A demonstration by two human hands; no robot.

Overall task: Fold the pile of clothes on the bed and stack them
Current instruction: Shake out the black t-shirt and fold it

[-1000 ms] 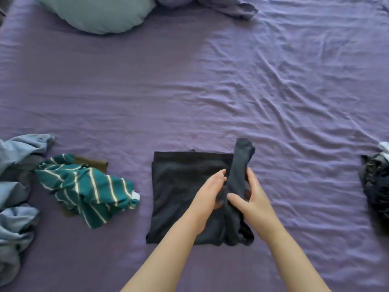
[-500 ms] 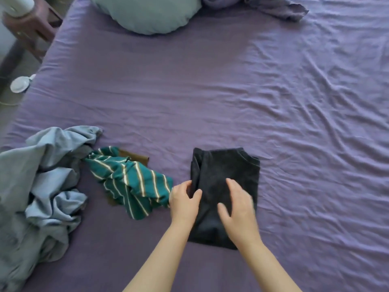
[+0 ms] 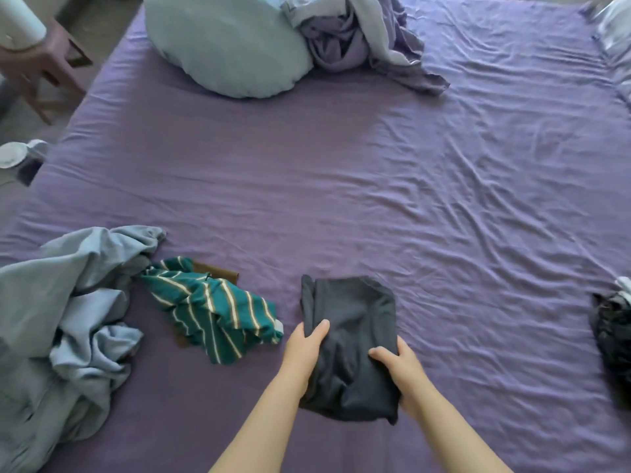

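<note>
Dark folded garment [image 3: 351,343] lies on the purple bed [image 3: 341,186] near the front edge, a compact, slightly lumpy packet, with each side taken in a hand. The left hand [image 3: 304,349] pinches the left edge, thumb on top and fingers tucked under; the right hand [image 3: 397,367] holds the right edge the same way, thumb over the cloth and fingers beneath, so each grip is pressed together on the fabric. The step looks like lifting the finished fold to carry it to a stack, perhaps the dark bundle [image 3: 613,329] at the far right, though that is a guess. To do it well, slide the fingers well under so the lower layers are supported, keep both hands level, and lift evenly so the fold does not sag open in the middle. Set it down flat and square its edges. Just beside it on the left wait the green striped shirt [image 3: 211,308] and the light blue heap [image 3: 68,319], both unfolded.
</note>
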